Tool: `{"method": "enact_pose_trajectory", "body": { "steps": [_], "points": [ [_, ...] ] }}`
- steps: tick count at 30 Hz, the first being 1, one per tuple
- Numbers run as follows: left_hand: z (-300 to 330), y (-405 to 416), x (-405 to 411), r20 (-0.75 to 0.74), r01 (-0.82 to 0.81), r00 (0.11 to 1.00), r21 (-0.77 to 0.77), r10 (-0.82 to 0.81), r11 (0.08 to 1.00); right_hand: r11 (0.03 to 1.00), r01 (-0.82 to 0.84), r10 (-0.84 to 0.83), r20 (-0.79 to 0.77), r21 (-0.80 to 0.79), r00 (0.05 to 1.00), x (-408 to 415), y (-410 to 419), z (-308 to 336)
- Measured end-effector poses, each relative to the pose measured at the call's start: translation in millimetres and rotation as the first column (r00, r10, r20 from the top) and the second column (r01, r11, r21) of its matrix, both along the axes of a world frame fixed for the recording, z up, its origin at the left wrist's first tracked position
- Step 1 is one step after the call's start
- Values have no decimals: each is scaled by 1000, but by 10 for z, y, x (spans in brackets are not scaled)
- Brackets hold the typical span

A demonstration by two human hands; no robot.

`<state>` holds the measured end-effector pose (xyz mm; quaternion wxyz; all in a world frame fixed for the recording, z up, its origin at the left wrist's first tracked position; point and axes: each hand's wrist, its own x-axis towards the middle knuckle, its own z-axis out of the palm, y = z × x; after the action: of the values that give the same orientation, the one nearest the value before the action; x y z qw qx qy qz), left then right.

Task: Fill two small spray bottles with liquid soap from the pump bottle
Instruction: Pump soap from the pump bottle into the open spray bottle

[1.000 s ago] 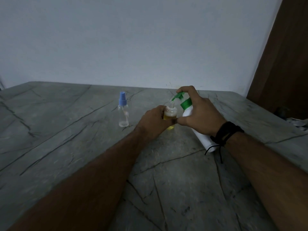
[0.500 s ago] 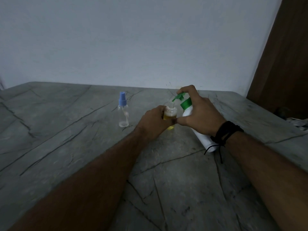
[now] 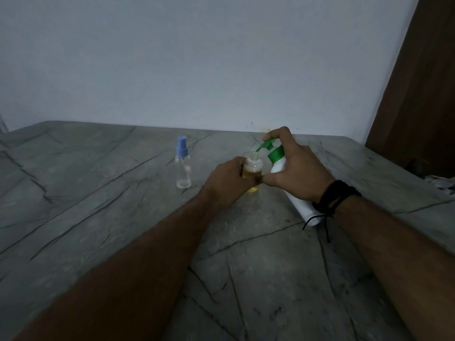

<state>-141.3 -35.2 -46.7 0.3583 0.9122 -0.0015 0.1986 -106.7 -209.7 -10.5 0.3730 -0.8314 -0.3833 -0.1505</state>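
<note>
Left grip (image 3: pixel 230 179) clasps the open small bottle (image 3: pixel 252 166), upright on the counter (image 3: pixel 123 217); right grip (image 3: pixel 295 168) grasps the tilted pump bottle (image 3: pixel 279 163), whose long axis leans far-left, green spout (image 3: pixel 264 145) just above the bottle's mouth.

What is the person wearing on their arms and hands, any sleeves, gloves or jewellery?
Both forearms are bare, with no sleeves showing and no gloves. The left hand and its wrist carry nothing. The right hand has a black braided cord wristband at the wrist, with loose black string ends hanging from it. No rings are visible.
</note>
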Motion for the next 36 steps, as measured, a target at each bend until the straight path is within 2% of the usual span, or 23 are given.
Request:
{"method": "enact_pose_trajectory", "body": {
  "steps": [36],
  "points": [
    [6,3,10,-10,-4,1000,8,4,1000,1000,8,-8,11,-2,1000,-5,6,4]
  ]
}}
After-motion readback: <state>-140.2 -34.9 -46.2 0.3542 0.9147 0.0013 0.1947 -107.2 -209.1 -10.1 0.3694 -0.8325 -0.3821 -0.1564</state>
